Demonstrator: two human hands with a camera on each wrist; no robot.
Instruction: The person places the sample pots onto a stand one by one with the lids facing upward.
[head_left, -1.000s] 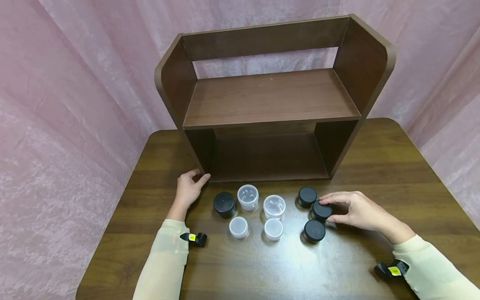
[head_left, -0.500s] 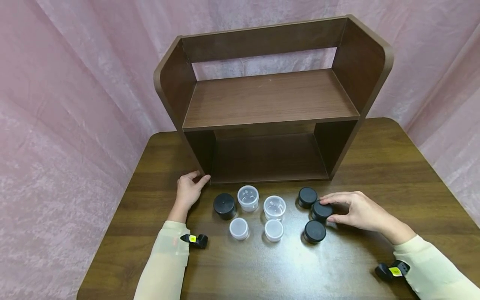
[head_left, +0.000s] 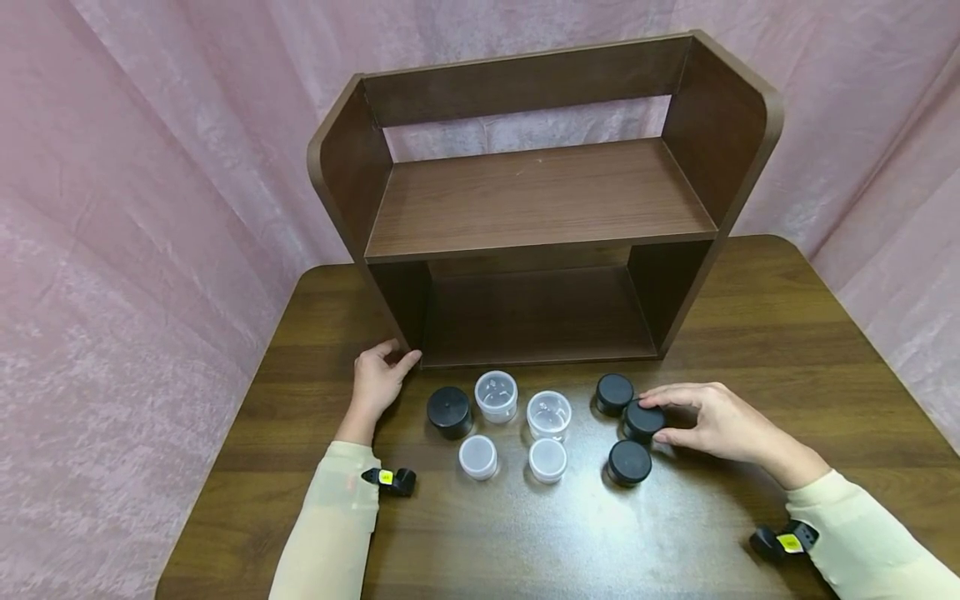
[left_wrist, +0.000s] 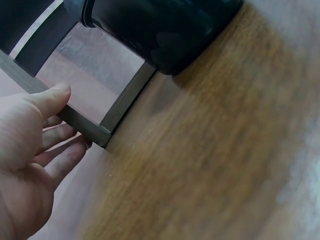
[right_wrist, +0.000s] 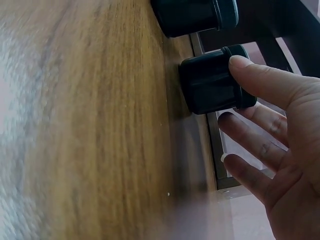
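A brown two-tier wooden shelf (head_left: 540, 196) stands on the table, and my left hand (head_left: 377, 383) grips the front foot of its left side panel. In the left wrist view the thumb lies on the panel's front edge (left_wrist: 82, 124), while the other fingers sit behind its outer face. At the right, my right hand (head_left: 708, 423) pinches the lid of a small black jar (head_left: 642, 422) between thumb and forefinger. The right wrist view shows that jar (right_wrist: 207, 82) upright on the table, the remaining fingers spread behind it.
Two more black jars, one farther back (head_left: 615, 393) and one nearer (head_left: 628, 463), flank the held one. A larger black jar (head_left: 449, 411) stands near my left hand. Between are clear, white-lidded containers (head_left: 548, 414) in two rows. A pink curtain (head_left: 187, 150) hangs behind the table (head_left: 465, 542).
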